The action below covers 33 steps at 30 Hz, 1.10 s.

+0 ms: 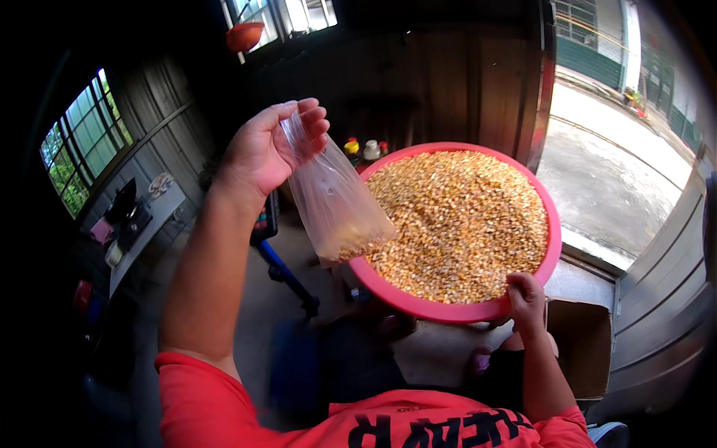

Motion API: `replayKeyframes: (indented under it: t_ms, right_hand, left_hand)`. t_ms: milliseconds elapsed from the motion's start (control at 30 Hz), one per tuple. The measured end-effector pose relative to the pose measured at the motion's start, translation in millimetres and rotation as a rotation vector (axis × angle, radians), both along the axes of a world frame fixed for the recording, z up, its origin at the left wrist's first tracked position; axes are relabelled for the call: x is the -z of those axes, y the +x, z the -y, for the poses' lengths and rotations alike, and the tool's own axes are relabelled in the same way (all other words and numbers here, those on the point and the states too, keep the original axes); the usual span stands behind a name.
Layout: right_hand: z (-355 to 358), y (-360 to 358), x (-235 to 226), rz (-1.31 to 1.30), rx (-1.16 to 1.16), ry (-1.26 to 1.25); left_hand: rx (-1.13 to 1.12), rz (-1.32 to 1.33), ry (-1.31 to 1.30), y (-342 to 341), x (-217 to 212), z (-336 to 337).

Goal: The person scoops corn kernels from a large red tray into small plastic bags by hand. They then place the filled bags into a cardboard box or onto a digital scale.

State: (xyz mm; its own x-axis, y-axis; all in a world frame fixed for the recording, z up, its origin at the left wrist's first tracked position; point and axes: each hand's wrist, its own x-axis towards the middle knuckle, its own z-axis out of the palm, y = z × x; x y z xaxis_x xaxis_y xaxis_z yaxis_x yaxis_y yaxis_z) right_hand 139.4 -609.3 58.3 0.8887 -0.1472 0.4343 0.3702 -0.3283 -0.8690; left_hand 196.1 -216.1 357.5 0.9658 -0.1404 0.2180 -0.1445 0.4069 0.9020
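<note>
My left hand (280,145), raised at the left of the basin, has its fingers closed on the gathered top of a clear plastic bag (328,187). The bag hangs tilted down to the right, a small heap of yellow kernels in its bottom corner. Its lower end overlaps the rim of a wide red-pink basin (556,224). Corn kernels (459,224) fill that basin in a broad mound. At the basin's near right edge is my right hand (526,299), its fingers curled in against the rim. Anything inside those fingers is hidden.
An open cardboard box (581,347) stands right of my right forearm. A blue post (278,269) rises left of the basin. Bottles, one with a white cap (371,151), stand behind it. A narrow table (153,231) lines the left wall; a doorway opens right.
</note>
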Motion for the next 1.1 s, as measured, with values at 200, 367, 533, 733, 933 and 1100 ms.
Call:
replayKeyframes:
  t_ms: [200, 367, 533, 733, 933, 1100]
  right_hand:
    - [4, 0, 5, -0.038, -0.036, 0.043]
    - [11, 4, 12, -0.041, -0.121, 0.027]
    - [15, 4, 9, -0.057, -0.076, -0.053]
    - [20, 7, 10, -0.114, -0.04, -0.016]
    - [18, 10, 9, -0.132, -0.012, -0.074]
    - [15, 10, 4, -0.145, -0.013, -0.074]
  left_hand:
    - [0.016, -0.021, 0.021, -49, 17, -63]
    - [-0.26, -0.135, 0.089, -99, 55, -108]
    - [-0.306, -0.283, 0.023, -124, 128, -150]
    - [-0.573, -0.569, -0.111, -156, 253, -183]
    - [-0.708, -0.734, -0.255, -179, 353, -203]
    - [-0.677, -0.773, -0.276, -185, 399, -213]
